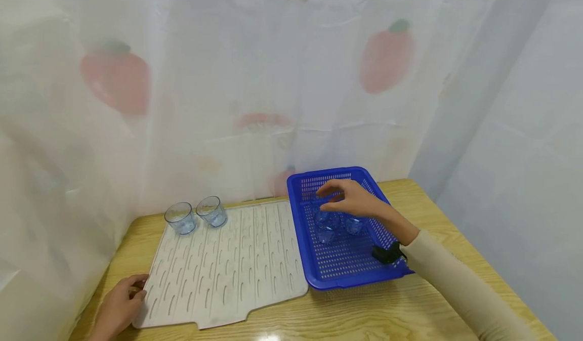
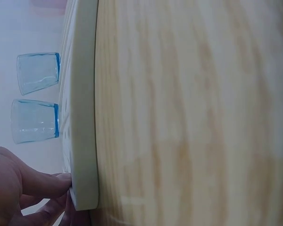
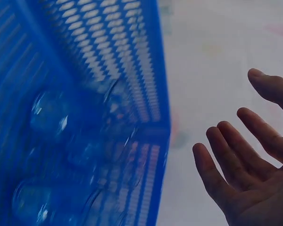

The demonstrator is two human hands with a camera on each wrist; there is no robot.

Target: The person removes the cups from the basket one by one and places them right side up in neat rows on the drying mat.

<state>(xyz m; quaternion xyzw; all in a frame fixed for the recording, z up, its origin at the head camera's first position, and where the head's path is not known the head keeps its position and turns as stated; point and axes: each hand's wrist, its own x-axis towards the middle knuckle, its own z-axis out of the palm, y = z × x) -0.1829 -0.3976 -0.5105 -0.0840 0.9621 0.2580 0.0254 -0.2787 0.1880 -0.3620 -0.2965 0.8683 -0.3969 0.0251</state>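
Note:
My left hand [image 1: 122, 303] is at the near left edge of a pale, ridged drying mat [image 1: 227, 265]; in the left wrist view its thumb [image 2: 61, 181] lies on the mat's top and the fingers pinch its edge. Two clear bluish glasses, one [image 1: 180, 219] beside another [image 1: 212, 212], stand upright at the mat's far left corner. Above a blue plastic basket [image 1: 307, 252] my right hand [image 1: 350, 198] hovers, holding nothing, its fingers spread and slightly bent in the right wrist view. Several glasses [image 1: 326, 235] are inside the basket, partly hidden by that hand.
Mat and basket stand side by side on a wooden table [image 1: 364, 315]. A whitish curtain [image 1: 255, 78] with strawberry prints hangs close behind the table and along its left side. The basket's raised perforated walls surround the glasses in it.

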